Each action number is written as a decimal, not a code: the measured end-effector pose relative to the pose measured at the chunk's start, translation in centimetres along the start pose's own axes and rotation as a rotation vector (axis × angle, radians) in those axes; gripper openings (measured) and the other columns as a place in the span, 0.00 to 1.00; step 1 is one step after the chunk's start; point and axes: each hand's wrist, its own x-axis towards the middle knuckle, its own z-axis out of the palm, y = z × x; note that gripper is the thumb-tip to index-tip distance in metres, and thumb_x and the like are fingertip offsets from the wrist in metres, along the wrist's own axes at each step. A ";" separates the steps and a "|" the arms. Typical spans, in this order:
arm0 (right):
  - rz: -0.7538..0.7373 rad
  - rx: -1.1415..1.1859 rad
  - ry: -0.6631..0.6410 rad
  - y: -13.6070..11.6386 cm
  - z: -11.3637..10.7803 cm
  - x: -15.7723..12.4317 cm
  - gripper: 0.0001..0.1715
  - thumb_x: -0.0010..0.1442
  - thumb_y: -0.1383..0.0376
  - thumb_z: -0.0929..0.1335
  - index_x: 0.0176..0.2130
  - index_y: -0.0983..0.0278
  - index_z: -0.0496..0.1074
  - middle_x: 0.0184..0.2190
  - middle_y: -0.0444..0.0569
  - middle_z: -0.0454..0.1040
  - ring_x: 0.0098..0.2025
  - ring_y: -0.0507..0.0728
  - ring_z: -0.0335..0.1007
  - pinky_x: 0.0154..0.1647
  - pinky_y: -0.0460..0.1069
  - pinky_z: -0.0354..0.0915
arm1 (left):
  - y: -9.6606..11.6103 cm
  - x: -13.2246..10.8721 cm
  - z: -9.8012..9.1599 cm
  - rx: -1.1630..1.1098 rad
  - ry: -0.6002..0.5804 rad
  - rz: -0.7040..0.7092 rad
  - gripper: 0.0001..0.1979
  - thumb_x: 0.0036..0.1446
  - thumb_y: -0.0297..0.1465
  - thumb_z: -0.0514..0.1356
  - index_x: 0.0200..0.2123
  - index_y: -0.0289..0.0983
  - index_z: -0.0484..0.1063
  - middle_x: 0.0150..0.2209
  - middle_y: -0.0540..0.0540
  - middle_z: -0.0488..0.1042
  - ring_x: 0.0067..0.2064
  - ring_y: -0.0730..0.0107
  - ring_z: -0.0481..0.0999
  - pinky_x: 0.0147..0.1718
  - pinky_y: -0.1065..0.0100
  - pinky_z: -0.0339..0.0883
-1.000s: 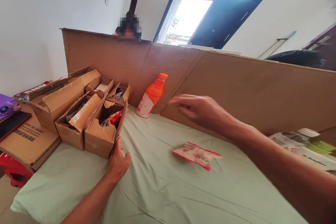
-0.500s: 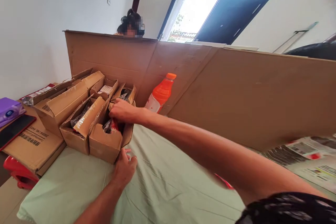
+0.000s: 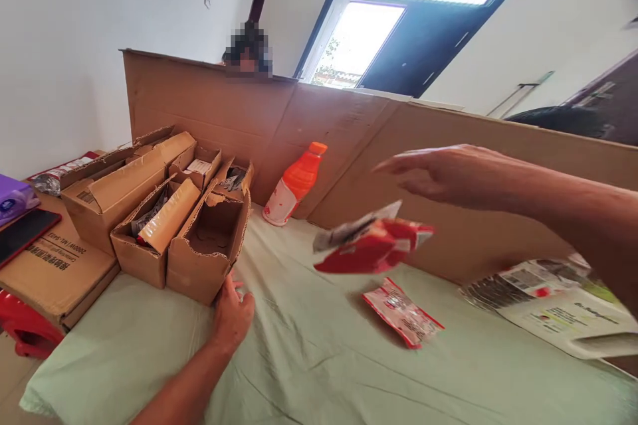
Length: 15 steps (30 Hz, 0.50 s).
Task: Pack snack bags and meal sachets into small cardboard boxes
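Note:
Red-and-silver packets are in mid-air over the sheet, below my right hand. That hand's fingers are stretched out and apart from them. Beneath lies a flat red-and-white packet on the green cloth. My left hand grips the lower right corner of a cardboard box, with some fingertips hidden by it. This front box has a cut-out edge, and its visible inside holds nothing. Beside it, another small box contains packets and a tan flap.
An orange bottle stands by the tall cardboard panel. More boxes and a phone are at left. A white printed container lies at right. Behind the panel, a person's head shows.
My right hand has left the front box and swung right, letting go of the packets. The box's inside now shows bare. My left hand stays at the box corner.

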 end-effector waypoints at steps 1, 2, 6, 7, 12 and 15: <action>-0.062 0.040 -0.095 -0.8 0.0 0.8 0.14 0.60 0.66 0.69 0.38 0.48 0.83 0.30 0.44 0.84 0.24 0.52 0.72 0.30 0.50 0.62 | 0.0 0.0 0.0 0.001 0.003 0.000 0.35 0.56 0.24 0.55 0.67 0.35 0.54 0.59 0.36 0.73 0.56 0.61 0.76 0.56 0.64 0.66; -0.125 0.067 -0.133 -2.4 0.3 1.9 0.16 0.61 0.66 0.68 0.43 0.50 0.82 0.34 0.45 0.84 0.28 0.53 0.74 0.33 0.50 0.64 | -0.1 0.0 0.0 0.004 0.007 0.000 0.35 0.56 0.24 0.55 0.68 0.36 0.54 0.59 0.36 0.73 0.55 0.61 0.76 0.56 0.63 0.66; -0.374 -0.039 -0.264 -12.4 4.0 8.0 0.20 0.66 0.69 0.62 0.48 0.58 0.80 0.49 0.48 0.82 0.47 0.57 0.77 0.45 0.50 0.66 | -0.4 0.0 0.1 0.025 0.024 -0.004 0.37 0.56 0.25 0.54 0.69 0.35 0.52 0.57 0.35 0.74 0.54 0.60 0.77 0.55 0.63 0.67; -0.396 -0.058 -0.294 -14.8 5.4 9.5 0.20 0.66 0.70 0.62 0.47 0.58 0.81 0.50 0.48 0.81 0.49 0.57 0.77 0.45 0.49 0.66 | -0.5 0.0 0.1 0.031 0.024 -0.003 0.37 0.56 0.25 0.54 0.69 0.34 0.51 0.57 0.34 0.74 0.54 0.60 0.77 0.55 0.63 0.67; -0.402 -0.136 -0.469 -19.3 11.6 14.6 0.17 0.60 0.71 0.66 0.44 0.61 0.83 0.43 0.53 0.84 0.45 0.58 0.80 0.37 0.47 0.66 | -1.3 0.1 0.5 0.051 0.023 -0.010 0.35 0.58 0.26 0.54 0.69 0.39 0.52 0.58 0.36 0.74 0.56 0.60 0.76 0.51 0.66 0.69; -0.397 -0.152 -0.522 -17.6 13.2 15.4 0.17 0.59 0.72 0.67 0.43 0.64 0.83 0.38 0.56 0.84 0.41 0.60 0.81 0.34 0.47 0.67 | -1.8 0.1 0.7 0.057 0.022 -0.030 0.33 0.58 0.27 0.54 0.67 0.40 0.55 0.56 0.38 0.75 0.55 0.60 0.76 0.51 0.65 0.69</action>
